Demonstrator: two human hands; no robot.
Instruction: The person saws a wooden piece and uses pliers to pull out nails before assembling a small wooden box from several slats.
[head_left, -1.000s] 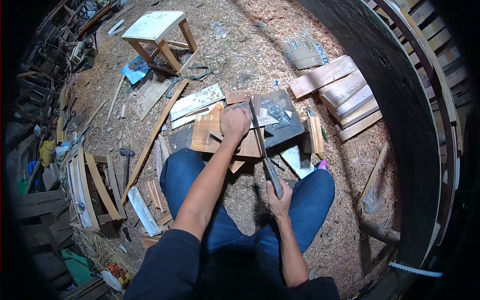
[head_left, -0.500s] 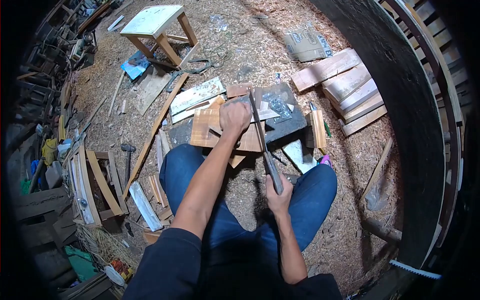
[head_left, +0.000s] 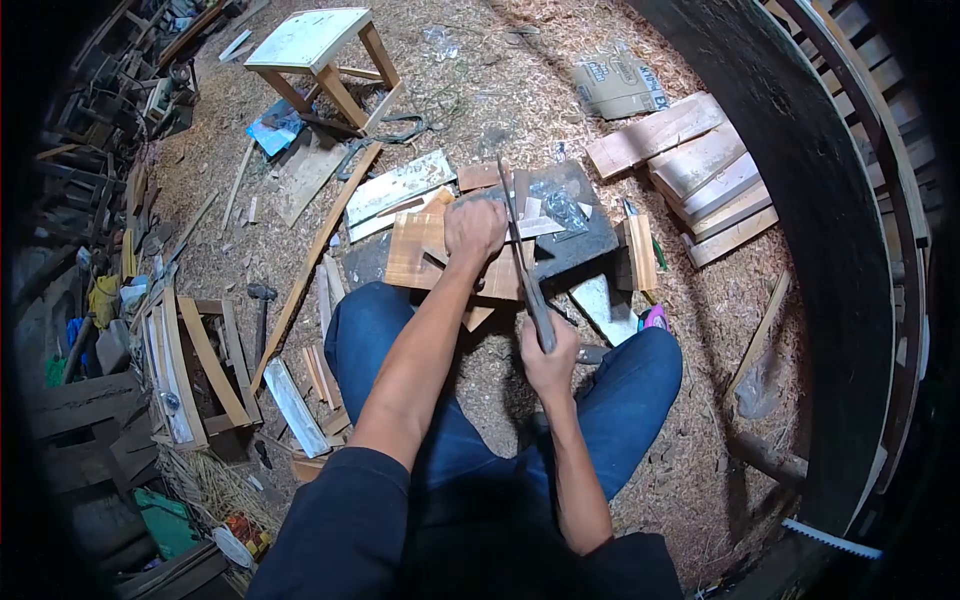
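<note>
My left hand (head_left: 475, 232) is closed on top of a brown wood piece (head_left: 410, 248), pressing it against a dark low block (head_left: 585, 240). In my right hand (head_left: 549, 352) is the handle of a long narrow saw (head_left: 530, 285). Its blade runs up past the right side of my left hand, over the wood's right edge. Scraps of wood and a clear plastic bag (head_left: 566, 214) lie on the block beside the blade. My left fingertips are partly hidden under the hand.
A small white-topped table (head_left: 308, 38) stands at the upper left. Stacked planks (head_left: 715, 170) lie right of the block, below a flattened carton (head_left: 618, 86). A hammer (head_left: 261, 315) and a long strip (head_left: 318, 260) are on the left. A large dark curved beam (head_left: 830, 230) borders the right.
My right hand and the saw have moved up and slightly left, toward the block. My left hand still holds the wood; the whole view has shifted slightly.
</note>
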